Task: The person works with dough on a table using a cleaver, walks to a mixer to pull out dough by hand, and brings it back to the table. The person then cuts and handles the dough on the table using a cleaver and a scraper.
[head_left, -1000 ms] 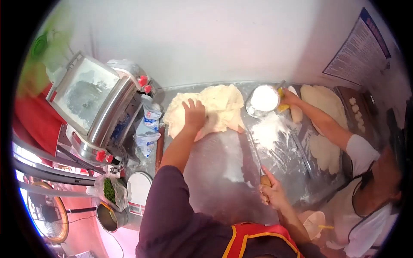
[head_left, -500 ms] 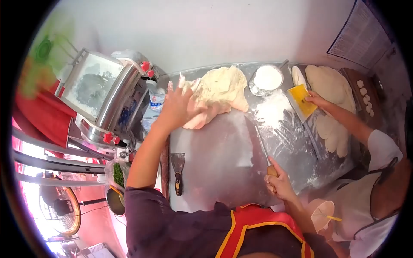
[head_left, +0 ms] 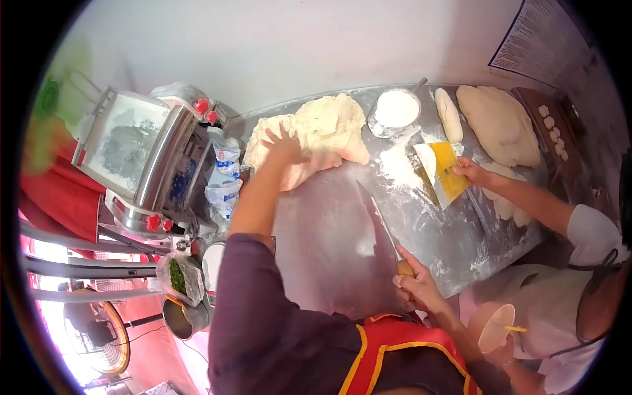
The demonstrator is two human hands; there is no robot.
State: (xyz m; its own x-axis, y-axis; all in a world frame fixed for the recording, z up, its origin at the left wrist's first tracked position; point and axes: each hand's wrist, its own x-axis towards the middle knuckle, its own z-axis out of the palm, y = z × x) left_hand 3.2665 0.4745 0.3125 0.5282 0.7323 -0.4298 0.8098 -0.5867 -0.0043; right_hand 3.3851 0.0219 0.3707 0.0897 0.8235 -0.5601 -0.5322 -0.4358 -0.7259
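A large, lumpy mass of pale dough lies at the back of the metal table. My left hand rests on its left part with fingers spread. In my right hand is the wooden handle of a knife. Its long blade points away from me, low over the table or touching it; I cannot tell which. A bowl of white flour stands right of the dough, and loose flour is scattered in front of it.
At right, a co-worker's hand holds a yellow scraper over the flour; the other holds a bowl. More dough and small dough pieces lie beyond. A roller machine and plastic bags are at left.
My left hand has come down flatter on the dough, and my left arm now covers the black-handled scraper's spot. The co-worker's yellow scraper has moved nearer the flour, tilted. My right hand keeps the knife.
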